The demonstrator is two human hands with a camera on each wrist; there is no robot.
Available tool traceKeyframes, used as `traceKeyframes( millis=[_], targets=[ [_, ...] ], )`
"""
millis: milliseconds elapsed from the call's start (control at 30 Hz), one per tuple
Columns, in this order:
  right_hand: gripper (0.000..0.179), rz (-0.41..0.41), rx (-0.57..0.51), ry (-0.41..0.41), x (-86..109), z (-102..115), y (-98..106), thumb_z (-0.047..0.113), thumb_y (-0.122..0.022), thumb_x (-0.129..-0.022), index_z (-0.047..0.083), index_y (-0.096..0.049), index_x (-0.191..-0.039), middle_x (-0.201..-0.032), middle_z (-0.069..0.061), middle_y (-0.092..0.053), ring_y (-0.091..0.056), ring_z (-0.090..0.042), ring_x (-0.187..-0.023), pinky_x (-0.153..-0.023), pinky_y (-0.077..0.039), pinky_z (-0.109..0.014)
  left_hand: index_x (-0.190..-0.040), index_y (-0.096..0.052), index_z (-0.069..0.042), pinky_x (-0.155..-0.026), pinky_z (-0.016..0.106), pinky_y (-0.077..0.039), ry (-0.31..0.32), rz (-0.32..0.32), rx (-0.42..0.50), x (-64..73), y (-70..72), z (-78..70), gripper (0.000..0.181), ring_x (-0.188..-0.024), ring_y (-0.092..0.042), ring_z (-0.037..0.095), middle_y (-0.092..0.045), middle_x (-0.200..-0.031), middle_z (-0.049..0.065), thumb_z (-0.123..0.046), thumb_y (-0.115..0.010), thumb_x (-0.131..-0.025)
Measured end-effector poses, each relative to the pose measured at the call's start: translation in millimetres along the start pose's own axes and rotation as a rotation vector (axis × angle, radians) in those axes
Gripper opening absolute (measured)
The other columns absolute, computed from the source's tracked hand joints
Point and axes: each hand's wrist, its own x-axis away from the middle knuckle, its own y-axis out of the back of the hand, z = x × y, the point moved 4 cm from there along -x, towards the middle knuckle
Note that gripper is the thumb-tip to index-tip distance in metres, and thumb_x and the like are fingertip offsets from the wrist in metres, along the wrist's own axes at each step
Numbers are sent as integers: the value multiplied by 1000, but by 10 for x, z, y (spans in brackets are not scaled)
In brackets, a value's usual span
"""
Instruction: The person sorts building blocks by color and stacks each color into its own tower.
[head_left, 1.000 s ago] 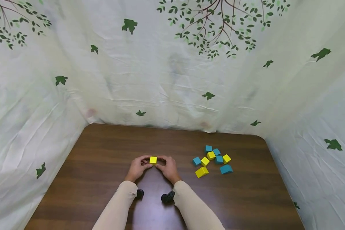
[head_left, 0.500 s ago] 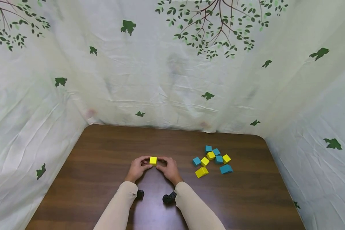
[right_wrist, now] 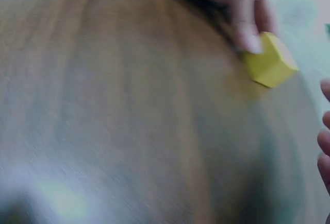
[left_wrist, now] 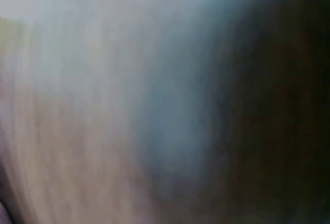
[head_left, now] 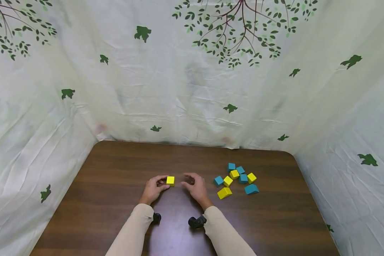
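Observation:
A yellow cube [head_left: 170,181] stands at the middle of the table, also in the right wrist view [right_wrist: 272,62]. My left hand [head_left: 152,189] is at its left side and pinches it between thumb and fingers. To the right of the cube, apart from it, my right hand [head_left: 196,187] has its thumb and fingers spread with nothing between them. Fingertips of the right hand [right_wrist: 324,136] show at the edge of the right wrist view. The left wrist view is too blurred to make out the cube.
Several blue and yellow blocks lie in a loose group to the right, among them a yellow wedge-like block [head_left: 224,193] and a blue one [head_left: 251,189]. The brown wooden table [head_left: 121,156] meets a printed white cloth [head_left: 185,99] at its back edge.
My right hand has let go of the yellow cube's right side and moved a little to the right. The left hand has stayed at the cube, which stands in the same place.

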Motion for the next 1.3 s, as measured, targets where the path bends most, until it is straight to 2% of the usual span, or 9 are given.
traceKeyframes(
  millis=[167,267,500,733,967,1300],
  targets=[
    [33,-109,44,4,59,-6,307,14,-75,-85,5,-68,-116,-108,-15,-67,-61,-27,-94,-82,-53,-42,-113,-69,0,-76,32,-48,0,-1,-12,2,-11,7,39,-85,-57,23,-65,-91,10,-2,-80,-76],
    [33,-158,73,-22,98,-36,480,15,-75,-84,8,-68,-116,-108,-11,-67,-60,-25,-92,-81,-52,-41,-113,-69,0,-76,32,-48,-7,0,-14,-3,-16,14,39,-85,-57,22,-65,-91,10,-2,-80,-76],
    [32,-270,98,-44,163,-99,873,12,-76,-83,3,-69,-113,-106,-13,-67,-61,-29,-93,-81,-51,-45,-113,-70,-1,-77,34,-48,-11,-8,-5,-19,-19,21,39,-85,-58,22,-65,-89,9,-2,-80,-75],
    [34,-328,128,-176,237,-250,1194,13,-74,-85,4,-67,-118,-111,-13,-66,-58,-31,-99,-85,-49,-46,-114,-69,-2,-78,35,-48,9,-1,-2,-16,-35,19,39,-86,-57,22,-64,-90,8,-3,-80,-76],
    [34,-375,139,-219,342,-385,1364,8,-74,-84,-1,-67,-116,-111,-17,-65,-58,-32,-95,-82,-50,-46,-114,-69,-1,-78,34,-48,6,-5,-4,6,-31,19,39,-86,-57,23,-65,-91,9,-3,-80,-76],
    [37,-367,213,-301,353,-613,1373,7,-77,-81,-3,-67,-116,-98,-16,-63,-54,-28,-88,-79,-50,-43,-114,-69,-1,-79,35,-47,-7,1,-2,9,-21,-11,40,-87,-56,22,-65,-92,9,-3,-80,-76]
  ],
)
